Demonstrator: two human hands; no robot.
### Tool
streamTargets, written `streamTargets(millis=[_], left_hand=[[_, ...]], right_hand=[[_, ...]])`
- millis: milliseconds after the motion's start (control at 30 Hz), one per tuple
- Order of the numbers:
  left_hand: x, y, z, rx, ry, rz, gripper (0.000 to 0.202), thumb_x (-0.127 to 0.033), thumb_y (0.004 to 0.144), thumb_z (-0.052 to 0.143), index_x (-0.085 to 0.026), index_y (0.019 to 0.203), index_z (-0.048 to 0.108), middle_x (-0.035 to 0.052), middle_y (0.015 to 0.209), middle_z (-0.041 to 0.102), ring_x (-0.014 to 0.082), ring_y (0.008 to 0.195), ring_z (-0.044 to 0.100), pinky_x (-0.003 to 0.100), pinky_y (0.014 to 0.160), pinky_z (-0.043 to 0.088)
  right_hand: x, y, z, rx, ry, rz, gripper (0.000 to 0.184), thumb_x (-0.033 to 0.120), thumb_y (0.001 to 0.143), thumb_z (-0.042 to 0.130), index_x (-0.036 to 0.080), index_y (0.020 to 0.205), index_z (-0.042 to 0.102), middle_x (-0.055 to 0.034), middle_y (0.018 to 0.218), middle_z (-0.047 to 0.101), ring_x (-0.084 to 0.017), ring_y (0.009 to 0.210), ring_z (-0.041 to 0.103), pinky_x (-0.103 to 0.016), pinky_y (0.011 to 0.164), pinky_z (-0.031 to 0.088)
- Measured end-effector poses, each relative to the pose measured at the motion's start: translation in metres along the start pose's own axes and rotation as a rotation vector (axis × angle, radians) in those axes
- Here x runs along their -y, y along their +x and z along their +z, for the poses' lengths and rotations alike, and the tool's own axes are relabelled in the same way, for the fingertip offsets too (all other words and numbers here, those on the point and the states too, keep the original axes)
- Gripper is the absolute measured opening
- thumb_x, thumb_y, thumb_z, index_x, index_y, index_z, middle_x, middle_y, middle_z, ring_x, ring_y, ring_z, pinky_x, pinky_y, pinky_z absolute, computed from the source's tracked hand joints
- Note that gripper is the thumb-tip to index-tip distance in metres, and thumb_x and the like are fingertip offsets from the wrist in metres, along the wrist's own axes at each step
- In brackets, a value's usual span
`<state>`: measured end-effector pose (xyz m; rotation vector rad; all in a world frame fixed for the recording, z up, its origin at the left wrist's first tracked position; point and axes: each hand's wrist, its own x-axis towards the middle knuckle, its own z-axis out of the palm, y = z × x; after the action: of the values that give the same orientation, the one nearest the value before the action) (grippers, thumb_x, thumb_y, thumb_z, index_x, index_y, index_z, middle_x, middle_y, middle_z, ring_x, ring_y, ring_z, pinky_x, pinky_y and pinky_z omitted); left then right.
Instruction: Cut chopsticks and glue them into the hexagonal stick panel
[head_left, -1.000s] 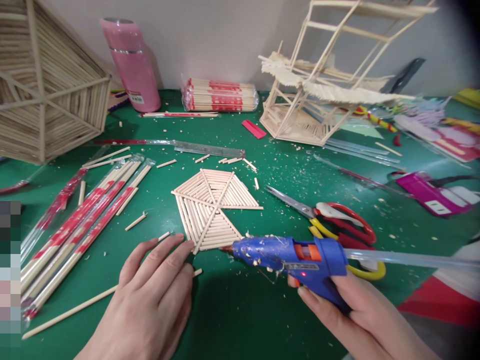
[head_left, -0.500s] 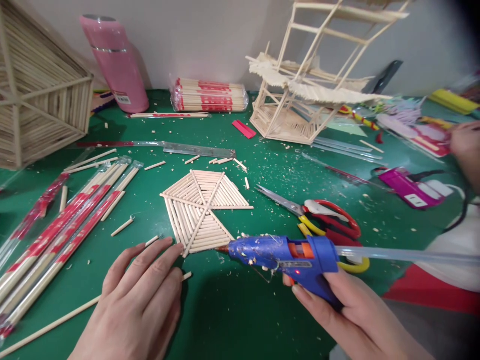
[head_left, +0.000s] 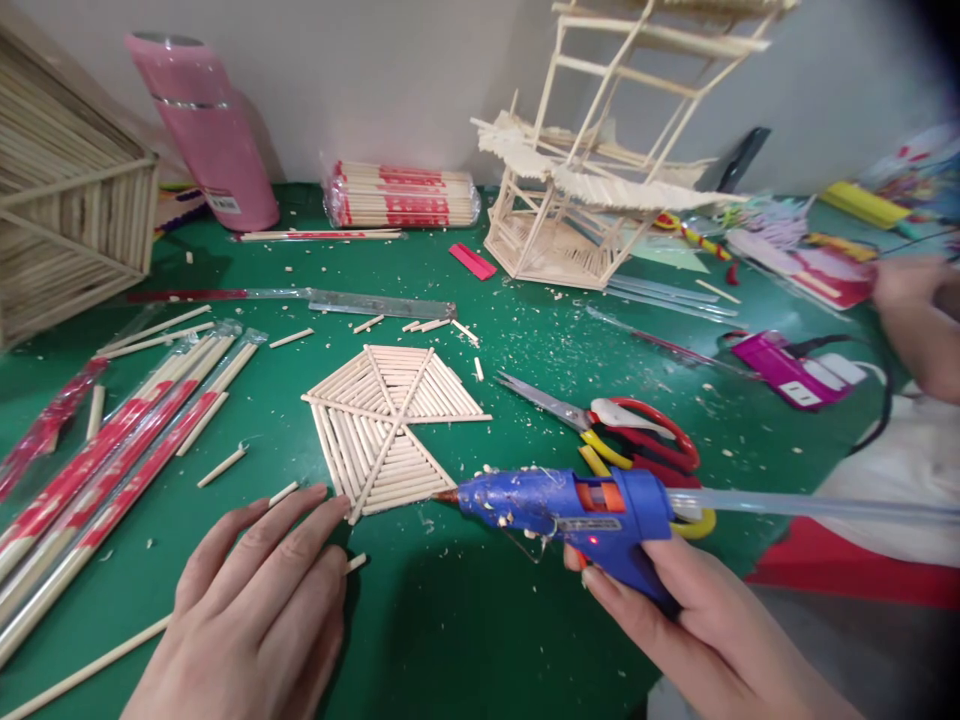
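My right hand (head_left: 697,640) grips a blue hot glue gun (head_left: 577,515) with a clear glue stick out its back. The gun's nozzle touches the lower right corner of a flat hexagonal panel of wooden sticks (head_left: 390,420) on the green table (head_left: 465,620). My left hand (head_left: 255,620) lies flat on the table with fingers stretched out, fingertips at the panel's lower left corner. A long wooden stick (head_left: 82,670) runs under that hand.
Red-and-yellow scissors (head_left: 637,440) lie right of the panel. Wrapped chopsticks (head_left: 112,460) lie at left, a metal ruler (head_left: 382,303) behind. A stick-built tower (head_left: 592,190), a pink bottle (head_left: 202,130) and a chopstick pack (head_left: 401,195) stand at the back. Another person's hand (head_left: 919,320) is at far right.
The view has swung right, so everything has slid left in the picture. Another person's hand has come into view at right. My hands and the glue gun stay where they were by the panel.
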<state>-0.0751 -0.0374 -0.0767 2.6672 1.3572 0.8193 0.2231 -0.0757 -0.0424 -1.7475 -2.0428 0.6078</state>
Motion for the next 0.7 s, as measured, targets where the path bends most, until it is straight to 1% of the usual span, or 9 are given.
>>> streamTargets(millis=[100,300,433,600,700], left_hand=[[0.0012,-0.0006,0.0009,-0.006,0.003,0.007,0.014,-0.018,0.084,0.049,-0.025,0.092,0.058,0.0032,0.110,0.066,0.0260,0.107,0.055,0.042,0.094,0.034],[0.0023,-0.0006,0.0019,-0.018,0.016,0.028,0.012,-0.019,0.084,0.049,-0.024,0.091,0.057,0.0038,0.108,0.066,0.0256,0.106,0.056,0.040,0.092,0.035],[0.0028,0.0000,0.0025,-0.019,-0.010,0.018,0.012,-0.019,0.084,0.049,-0.024,0.091,0.057,0.0040,0.108,0.066,0.0252,0.106,0.055,0.040,0.091,0.034],[0.0026,-0.0006,0.0031,-0.016,-0.009,0.016,0.014,-0.020,0.084,0.048,-0.025,0.093,0.057,0.0028,0.108,0.066,0.0249,0.107,0.054,0.039,0.091,0.033],[0.0028,-0.0022,0.0032,-0.015,-0.011,0.008,0.014,-0.020,0.084,0.048,-0.026,0.093,0.057,0.0031,0.109,0.065,0.0245,0.107,0.053,0.040,0.092,0.032]], right_hand=[[0.0001,-0.0005,-0.0004,0.040,0.043,0.033,0.015,0.034,0.082,0.053,0.023,0.087,0.062,-0.0046,0.085,0.072,-0.019,0.068,0.070,-0.021,0.058,0.058],[-0.0018,-0.0031,-0.0004,0.062,0.045,0.062,0.016,0.034,0.083,0.053,0.022,0.091,0.060,-0.0054,0.087,0.071,-0.018,0.073,0.069,-0.022,0.064,0.058],[-0.0025,-0.0055,-0.0015,0.042,-0.004,0.059,0.017,0.035,0.083,0.053,0.022,0.089,0.060,-0.0055,0.087,0.071,-0.019,0.073,0.069,-0.022,0.065,0.058],[-0.0031,-0.0063,-0.0023,0.027,-0.022,0.087,0.017,0.037,0.083,0.053,0.021,0.083,0.059,-0.0044,0.080,0.071,-0.018,0.066,0.069,-0.022,0.060,0.058],[-0.0055,-0.0073,-0.0020,0.010,-0.030,0.089,0.017,0.037,0.082,0.054,0.021,0.085,0.058,-0.0048,0.085,0.071,-0.018,0.067,0.068,-0.022,0.061,0.058]])
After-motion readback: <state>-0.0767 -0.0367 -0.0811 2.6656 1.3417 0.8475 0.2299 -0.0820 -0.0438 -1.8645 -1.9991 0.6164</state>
